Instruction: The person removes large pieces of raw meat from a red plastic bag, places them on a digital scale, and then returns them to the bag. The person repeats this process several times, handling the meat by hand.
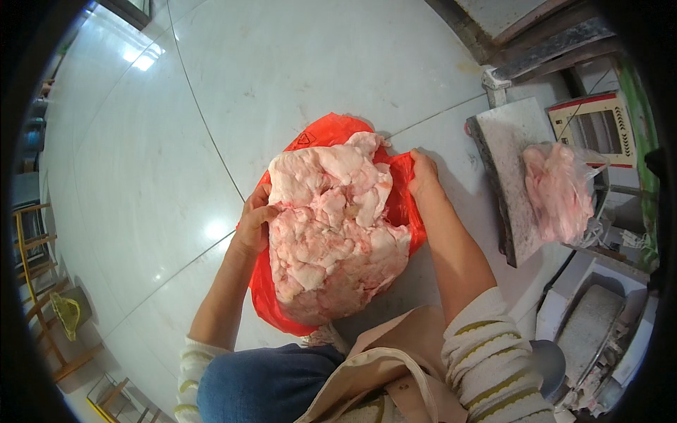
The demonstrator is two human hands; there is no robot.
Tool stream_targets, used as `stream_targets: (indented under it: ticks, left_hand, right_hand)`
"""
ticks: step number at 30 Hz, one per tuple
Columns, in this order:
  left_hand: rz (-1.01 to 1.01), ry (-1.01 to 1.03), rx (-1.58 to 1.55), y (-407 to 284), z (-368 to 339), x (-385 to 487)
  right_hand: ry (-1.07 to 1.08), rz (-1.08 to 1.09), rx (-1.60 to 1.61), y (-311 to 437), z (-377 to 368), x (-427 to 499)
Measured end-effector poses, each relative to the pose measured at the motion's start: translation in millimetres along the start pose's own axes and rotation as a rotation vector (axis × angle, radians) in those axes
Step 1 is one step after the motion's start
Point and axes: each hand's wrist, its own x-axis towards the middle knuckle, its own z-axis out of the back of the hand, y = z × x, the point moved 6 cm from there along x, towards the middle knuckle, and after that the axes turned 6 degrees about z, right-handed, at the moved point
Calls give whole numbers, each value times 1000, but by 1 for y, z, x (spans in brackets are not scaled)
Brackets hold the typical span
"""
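A large block of pale pink raw animal fat (338,243) fills the middle of the view. It is partly in a red plastic bag (330,129), whose film shows behind it and along both sides. My left hand (257,219) grips the block's left edge, the thumb on top and the fingers partly hidden between fat and bag. At the upper right, my right hand (424,172) pinches the bag's rim and holds it away from the fat, leaving a gap. The bag's underside is hidden.
Pale tiled floor (143,211) spreads around the bag. On the right, a clear bag of pink meat or fat (558,193) lies on a worn metal platform (502,129). Nearby are a heater-like box (592,129) and a white bin (560,291). A wooden rack (39,312) stands left.
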Motion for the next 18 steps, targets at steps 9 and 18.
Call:
stream_targets:
  ticks: [9,18]
  left_hand:
    - [256,175,136,-19,-3,14]
    - [350,221,115,-27,-23,25]
  right_hand:
    - [756,182,-1172,31,-50,-33]
    - [220,639,-1320,19,-53,23]
